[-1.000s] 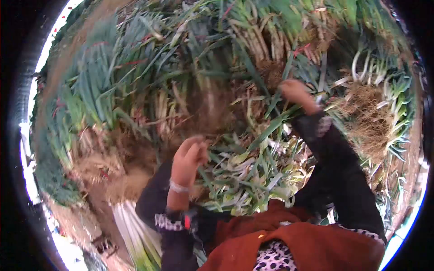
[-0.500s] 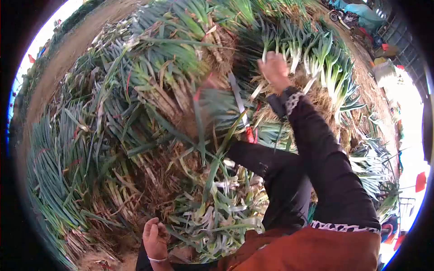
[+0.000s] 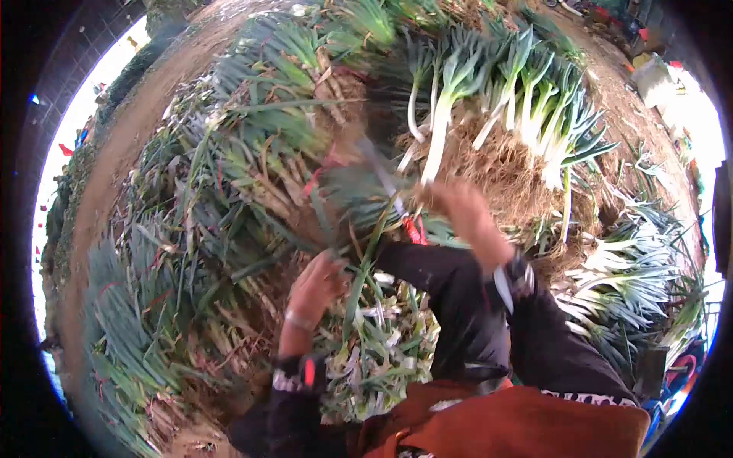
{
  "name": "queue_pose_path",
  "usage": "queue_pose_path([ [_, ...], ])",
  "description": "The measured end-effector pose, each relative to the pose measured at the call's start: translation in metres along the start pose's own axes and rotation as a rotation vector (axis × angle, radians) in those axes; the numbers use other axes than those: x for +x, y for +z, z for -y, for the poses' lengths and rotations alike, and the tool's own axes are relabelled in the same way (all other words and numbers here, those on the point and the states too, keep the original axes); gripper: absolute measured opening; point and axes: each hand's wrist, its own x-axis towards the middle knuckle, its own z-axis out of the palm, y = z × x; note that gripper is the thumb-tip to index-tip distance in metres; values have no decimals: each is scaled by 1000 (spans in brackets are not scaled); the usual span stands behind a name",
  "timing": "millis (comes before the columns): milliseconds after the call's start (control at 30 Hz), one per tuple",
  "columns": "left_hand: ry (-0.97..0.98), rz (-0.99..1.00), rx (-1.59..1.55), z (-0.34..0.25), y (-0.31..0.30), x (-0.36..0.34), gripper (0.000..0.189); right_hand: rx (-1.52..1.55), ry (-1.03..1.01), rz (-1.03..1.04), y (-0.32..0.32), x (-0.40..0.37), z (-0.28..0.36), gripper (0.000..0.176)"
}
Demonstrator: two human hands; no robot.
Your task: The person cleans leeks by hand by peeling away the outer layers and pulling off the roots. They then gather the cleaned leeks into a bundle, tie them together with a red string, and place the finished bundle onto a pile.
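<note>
My right hand (image 3: 464, 217) is closed at the root end of a leek (image 3: 439, 141), its fingers smeared by motion. That leek's white stem slants up and away from my fingertips, its green leaves lying over other leeks. My left hand (image 3: 317, 286) hangs over the heap left of my knee, fingers loosely bent and apart, with nothing visible in them. Long leek leaves (image 3: 359, 294) lie beside it. Between my hands, a long blade (image 3: 384, 175) with a red handle (image 3: 414, 229) points away from my knee.
A row of leeks (image 3: 534, 114) with bushy roots (image 3: 489, 164) stands ahead right. White-stemmed leeks (image 3: 626, 267) lie at the right. Tied green bundles (image 3: 145, 298) fill the left. Leek trimmings (image 3: 382, 359) cover the ground by my leg (image 3: 473, 328).
My right hand has come back from the leek row toward my knee, with a leek at its fingertips. My left hand has moved up and right over the heap.
</note>
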Motion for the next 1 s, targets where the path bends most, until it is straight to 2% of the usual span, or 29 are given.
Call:
queue_pose_path([
  [33, -70, 138, -15, 1, 19, 2, 27, 306, 275, 118, 12, -28, 38, 31],
  [67, -138, 276, -31, 5, 32, 4, 28, 1197, 589, 77, 48, -60, 58, 32],
  [100, -77, 343, 152, 16, 45, 9, 28, 1115, 539, 257, 49, -84, 82, 30],
  [133, -23, 409, 338, 27, 50, 6, 28, 947, 412, 417, 64, -105, 77, 27],
  [200, -32, 277, 765, 42, 50, -33, 29, 850, 617, 369, 66, -123, 68, 28],
  [233, 7, 250, 667, 52, 48, -54, 30, 807, 667, 244, 83, -129, 44, 33],
  [267, -131, 127, 674, 48, 59, -85, 33, 811, 737, 117, 78, -120, 46, 34],
  [300, -4, 133, 806, 73, 31, -94, 34, 1096, 843, 155, 75, -109, 52, 34],
  [333, -113, 143, 760, 72, 35, -121, 35, 1385, 928, 163, 70, -98, 59, 34],
  [367, -223, 97, 514, 87, 24, -142, 29, 1477, 776, 95, 106, -99, 39, 29],
  [400, -266, 62, 479, 95, 18, -161, 25, 1296, 618, 126, 117, -95, 31, 19],
  [433, -222, -7, 434, 95, 27, -186, 25, 597, 292, 151, 184, -85, 5, 16],
  [467, -247, -11, 317, 94, 28, -206, 26, 670, 566, 219, 145, -80, 62, 20],
  [500, -259, -10, 279, 97, 26, -227, 28, 881, 722, -8, 139, -89, 104, 31],
  [533, -280, -3, 267, 103, 26, -245, 30, 990, 710, 65, 133, -91, 128, 36],
  [600, -319, 2, 259, 110, 23, -274, 34, 1185, 519, 64, 118, -106, 159, 34],
  [667, -354, 20, 270, 111, 28, -281, 39, 1210, 372, 78, 106, -110, 176, 36],
  [700, -365, 35, 283, 113, 28, -283, 41, 1032, 273, 16, 86, -113, 181, 37],
  [733, -367, 55, 306, 114, 29, -283, 43, 1033, 269, 2, 71, -113, 182, 37],
  [800, -378, 101, 335, 112, 34, -275, 48, 1120, 18, -197, 31, -112, 178, 34],
  [867, -372, 148, 372, 111, 31, -265, 53, 1247, 12, -248, -34, -111, 162, 41],
  [933, -360, 200, 389, 111, 31, -245, 58, 1380, 5, -315, -115, -112, 133, 37],
  [967, -355, 207, 392, 115, 22, -232, 58, 1195, 106, -363, -162, -115, 114, 28],
  [1000, -341, 304, 317, 121, 9, -206, 54, 1018, 59, -447, -217, -125, 95, 20],
])
